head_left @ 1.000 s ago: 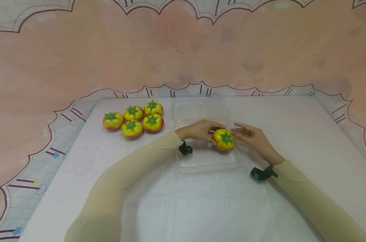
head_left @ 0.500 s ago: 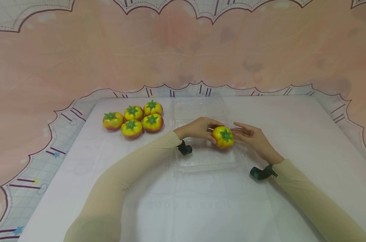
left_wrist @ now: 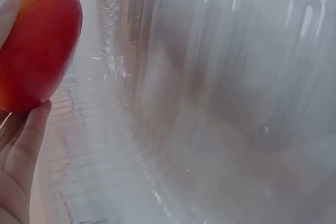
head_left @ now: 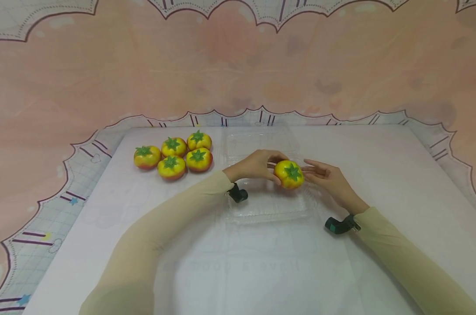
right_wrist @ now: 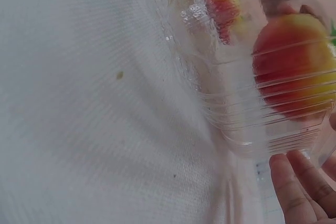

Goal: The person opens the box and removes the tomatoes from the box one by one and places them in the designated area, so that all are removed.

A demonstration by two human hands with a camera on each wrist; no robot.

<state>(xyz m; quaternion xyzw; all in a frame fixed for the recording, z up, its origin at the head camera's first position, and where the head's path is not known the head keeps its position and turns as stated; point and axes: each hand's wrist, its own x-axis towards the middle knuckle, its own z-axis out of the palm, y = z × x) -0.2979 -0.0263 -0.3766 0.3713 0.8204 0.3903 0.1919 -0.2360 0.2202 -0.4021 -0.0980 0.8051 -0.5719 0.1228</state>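
Note:
My left hand (head_left: 258, 166) grips a yellow-and-red tomato (head_left: 289, 174) with a green star-shaped leaf top, held above the right side of a clear plastic clamshell box (head_left: 257, 205). In the left wrist view, the thumb and fingers hold opposite sides of the tomato (left_wrist: 44, 45), which is apart from the ribbed plastic. My right hand (head_left: 332, 181) is at the box's right side, fingers fairly straight. The right wrist view has its fingertips (right_wrist: 286, 169) by the ribbed wall (right_wrist: 236, 124), seemingly touching it; the tomato (right_wrist: 291, 66) shows through the plastic.
Several more tomatoes (head_left: 171, 168) sit grouped on the white tabletop (head_left: 238, 280) left of the box. The box's lid (head_left: 259, 144) lies folded back towards the rear edge. A patterned cloth (head_left: 238, 70) hangs behind the table.
My left hand has lifted the tomato a little, moving it slightly back and left over the box. The right hand, the box and the other tomatoes stay practically in place.

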